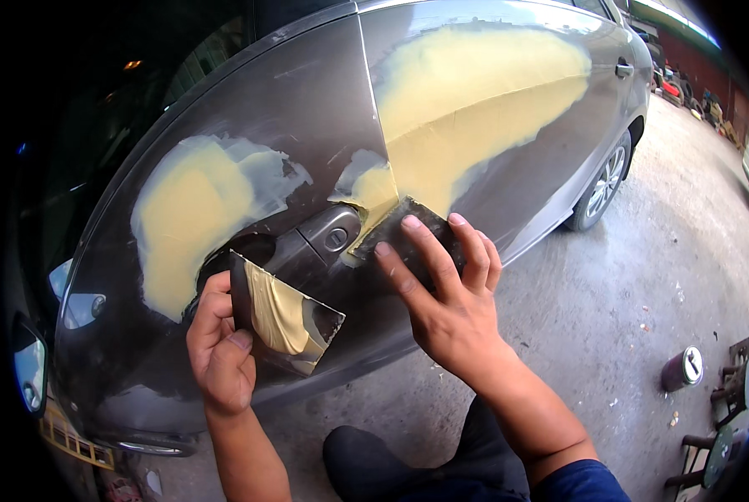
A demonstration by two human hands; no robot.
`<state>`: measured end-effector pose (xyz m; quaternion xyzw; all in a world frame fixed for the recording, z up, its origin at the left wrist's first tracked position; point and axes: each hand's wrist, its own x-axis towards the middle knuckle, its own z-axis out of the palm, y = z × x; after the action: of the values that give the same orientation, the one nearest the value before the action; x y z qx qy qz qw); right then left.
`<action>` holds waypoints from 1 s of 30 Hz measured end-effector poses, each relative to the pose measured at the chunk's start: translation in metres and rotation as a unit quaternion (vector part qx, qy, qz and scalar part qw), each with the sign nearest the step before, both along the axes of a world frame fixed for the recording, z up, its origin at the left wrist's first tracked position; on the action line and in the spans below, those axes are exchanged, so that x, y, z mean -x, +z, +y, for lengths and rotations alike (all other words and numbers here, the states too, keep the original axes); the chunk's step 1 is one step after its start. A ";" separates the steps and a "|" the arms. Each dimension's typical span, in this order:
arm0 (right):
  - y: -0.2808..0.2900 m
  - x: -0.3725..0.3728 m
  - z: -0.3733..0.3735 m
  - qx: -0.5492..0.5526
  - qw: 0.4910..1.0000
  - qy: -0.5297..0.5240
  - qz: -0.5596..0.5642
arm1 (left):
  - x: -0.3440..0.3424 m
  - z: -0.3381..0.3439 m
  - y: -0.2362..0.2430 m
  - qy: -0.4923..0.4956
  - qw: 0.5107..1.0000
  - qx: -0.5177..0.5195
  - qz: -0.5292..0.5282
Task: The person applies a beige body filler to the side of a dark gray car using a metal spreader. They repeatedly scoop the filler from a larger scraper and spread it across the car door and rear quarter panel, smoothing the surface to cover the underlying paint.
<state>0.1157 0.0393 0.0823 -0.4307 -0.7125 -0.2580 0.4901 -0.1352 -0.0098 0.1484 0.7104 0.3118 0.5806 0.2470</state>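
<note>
My left hand (224,351) is closed on a dark, flat putty board (317,322) that carries a thick smear of pale yellow body filler (278,314). In my right hand (449,293) is a dark, flat spreader (416,230), its fingers laid over the back. The spreader's edge lies against the filler beside the door handle (328,234), at the seam between two doors. On the front door (299,109), a yellow filler patch (186,213) sits left of the handle. A larger filler patch (483,92) covers much of the rear door.
The car's rear wheel (604,184) stands to the right on a concrete floor (575,335). A metal can (682,368) and a small stool (705,460) are at lower right. A side mirror (30,368) juts out at far left.
</note>
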 end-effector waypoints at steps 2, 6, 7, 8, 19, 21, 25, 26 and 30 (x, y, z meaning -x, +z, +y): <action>-0.001 0.003 0.000 0.000 1.000 0.004 0.004 | 0.003 0.001 -0.002 -0.012 1.000 -0.003 0.001; -0.001 0.007 0.000 0.004 1.000 0.011 0.012 | 0.001 -0.001 -0.003 0.005 1.000 0.003 -0.009; 0.000 0.008 0.000 0.008 1.000 0.014 0.013 | 0.002 -0.001 -0.003 0.002 1.000 -0.001 -0.005; 0.001 0.009 -0.001 0.012 1.000 0.016 0.014 | 0.004 -0.001 -0.001 -0.002 1.000 -0.006 -0.002; -0.005 0.015 -0.010 0.034 0.998 0.027 0.033 | 0.006 0.000 -0.003 0.021 1.000 0.004 0.004; -0.005 0.018 -0.008 0.034 0.998 0.029 0.038 | 0.006 0.000 -0.003 0.020 1.000 0.004 0.009; -0.004 0.021 -0.009 0.042 0.998 0.019 0.040 | 0.007 -0.001 -0.002 0.026 0.999 0.011 0.017; -0.005 0.021 -0.010 0.048 0.998 0.018 0.039 | 0.007 -0.002 -0.001 0.027 0.999 0.018 0.019; -0.022 0.019 -0.012 0.071 0.997 0.017 0.031 | 0.006 -0.002 -0.002 0.028 1.000 0.009 0.009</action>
<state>0.0965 0.0273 0.0607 -0.4597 -0.7209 -0.1854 0.4844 -0.1407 -0.0115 0.1460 0.7046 0.3387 0.5779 0.2344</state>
